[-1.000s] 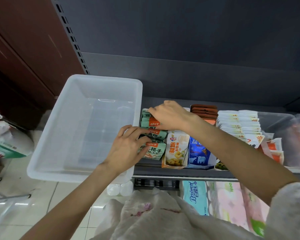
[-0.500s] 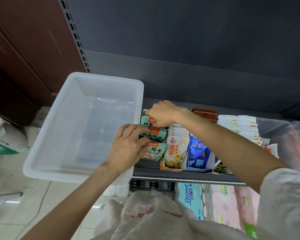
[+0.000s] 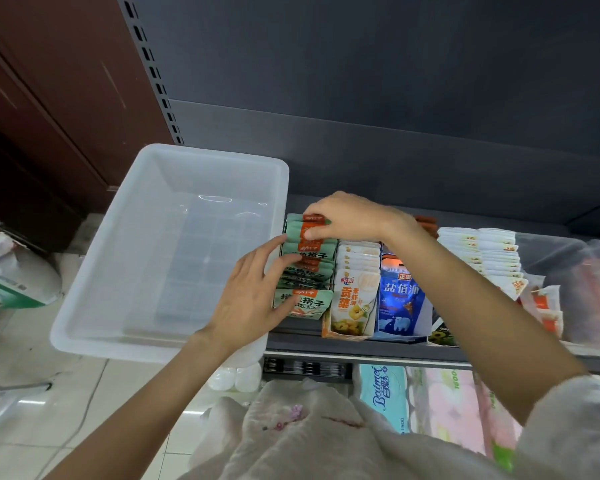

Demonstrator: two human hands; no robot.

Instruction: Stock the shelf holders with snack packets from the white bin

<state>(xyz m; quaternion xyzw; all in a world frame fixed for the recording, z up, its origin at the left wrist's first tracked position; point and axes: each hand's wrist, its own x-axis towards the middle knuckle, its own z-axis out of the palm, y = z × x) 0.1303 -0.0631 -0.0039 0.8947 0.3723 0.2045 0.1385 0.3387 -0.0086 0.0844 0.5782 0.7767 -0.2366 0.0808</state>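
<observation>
The white bin [image 3: 84,327] stands left of the shelf, with no packets visible inside it. Green snack packets [image 3: 309,271] with orange tops fill the leftmost holder as an upright row. My right hand [image 3: 350,220] reaches over the back of that row and pinches the tops of the rearmost packets between thumb and fingers. My left hand [image 3: 253,299] rests against the row's left side. Its fingers are straight and touch the middle packets, and its thumb lies on the front packet.
Right of the green row stand holders of yellow-printed packets [image 3: 355,292], blue packets [image 3: 400,303] and white packets [image 3: 485,254]. The shelf edge [image 3: 361,348] runs below them, with tissue packs [image 3: 385,393] on a lower level. Bags lie on the tiled floor at far left.
My right hand has shifted left onto the rear green packets and closed on their tops. My left hand's fingers have stretched further up along the row.
</observation>
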